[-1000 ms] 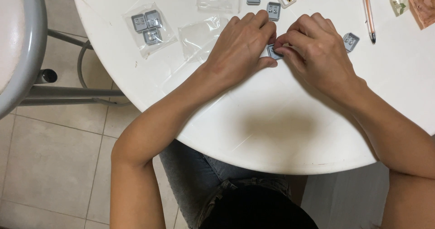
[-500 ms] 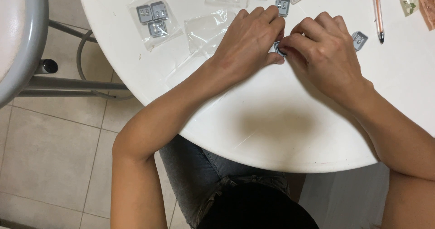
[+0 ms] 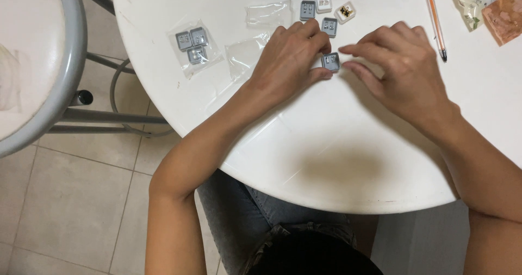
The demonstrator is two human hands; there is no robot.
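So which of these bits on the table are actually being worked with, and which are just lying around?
In hand:
left hand
right hand
small grey box

Lying about:
bag of grey boxes
empty clear bags
orange pen
loose boxes

A clear plastic bag (image 3: 194,46) lies flat near the left edge of the round white table (image 3: 337,161), and it has three small grey square boxes inside. Two empty clear bags (image 3: 267,14) lie just beside it, closer to the middle. At the top right corner sit a see-through packet with green leaves on it (image 3: 472,0) and an orange packet (image 3: 505,16).
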